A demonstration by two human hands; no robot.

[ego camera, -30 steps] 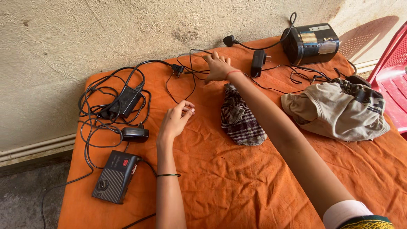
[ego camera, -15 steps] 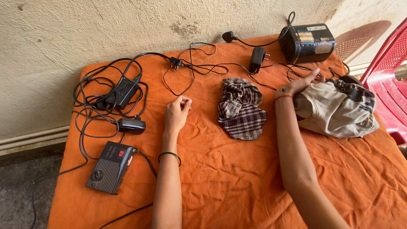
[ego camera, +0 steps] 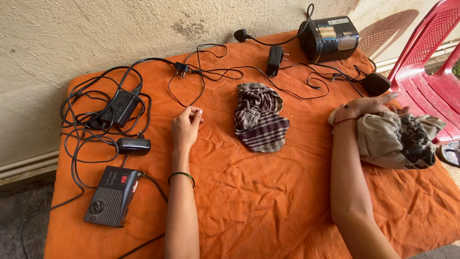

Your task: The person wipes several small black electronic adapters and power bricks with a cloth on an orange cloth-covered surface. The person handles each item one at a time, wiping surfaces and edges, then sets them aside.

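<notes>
My right hand point(ego camera: 366, 106) grips a beige cloth with a dark patterned part point(ego camera: 400, 140) and holds it bunched just above the orange-covered table point(ego camera: 268, 201) at the right edge. My left hand point(ego camera: 186, 125) rests on the orange cover with its fingers curled in, holding nothing. A crumpled checked cloth point(ego camera: 261, 117) lies between my two hands. A thin black cable point(ego camera: 191, 91) loops just beyond my left hand.
Black adapters with tangled cords point(ego camera: 115, 108) lie at the left, with a small black ribbed box point(ego camera: 111, 195) near the front left. A black boxy device point(ego camera: 328, 38) stands at the back by the wall. A red plastic chair point(ego camera: 426, 62) is at the right.
My right hand left the cables at the back, swung right to the beige cloth, gripped it and pulled it up toward the table's right edge. My left hand curled its fingers in.
</notes>
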